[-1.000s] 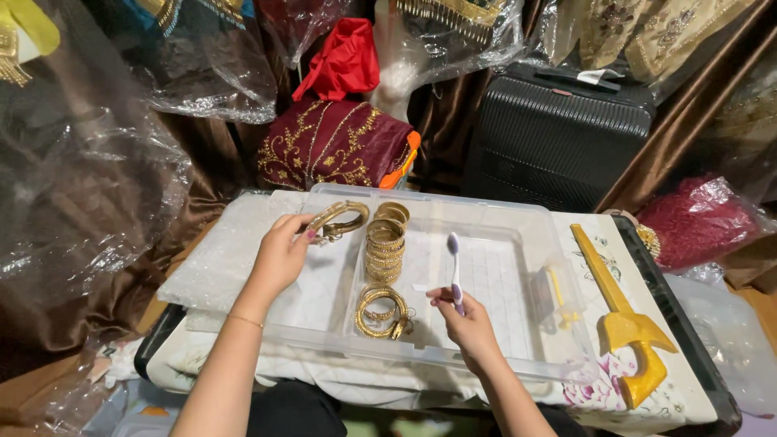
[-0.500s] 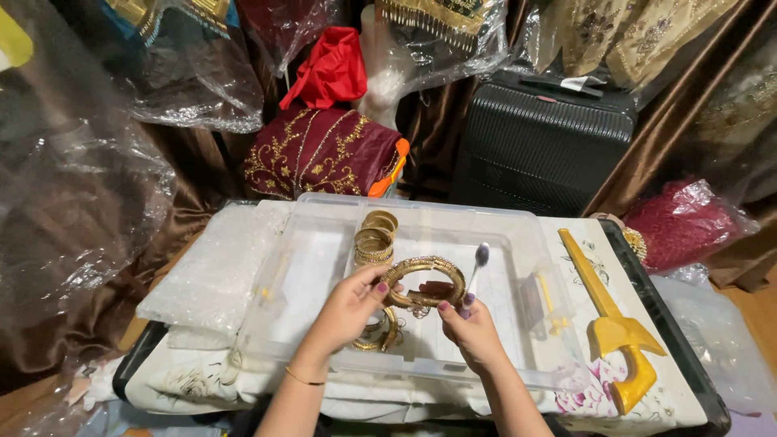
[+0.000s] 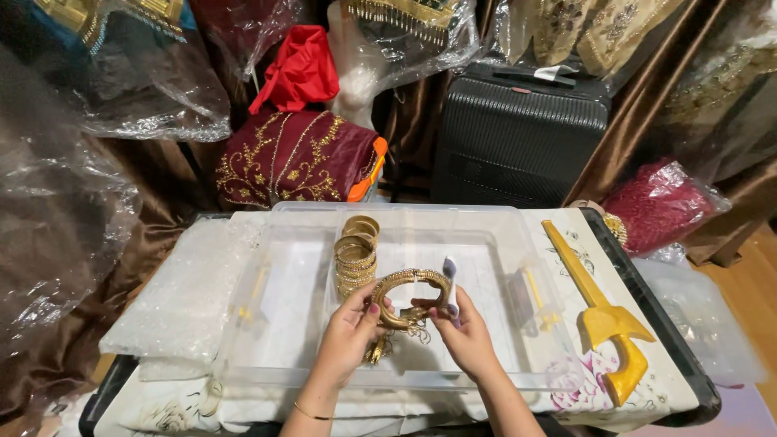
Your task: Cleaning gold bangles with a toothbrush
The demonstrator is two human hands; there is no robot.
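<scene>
Both hands [image 3: 405,328] gripping gold armlet [image 3: 407,293], right also toothbrush [image 3: 450,275], over clear tub [image 3: 502,243]

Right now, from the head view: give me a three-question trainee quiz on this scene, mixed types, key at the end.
1. True or false: both hands hold the gold ornament over the clear plastic bin.
2. Which hand also holds the toothbrush? A) left hand B) right hand
3. Fill in: the stack of gold bangles stands inside the ____.

Key: 1 true; 2 B; 3 clear plastic bin.
</scene>
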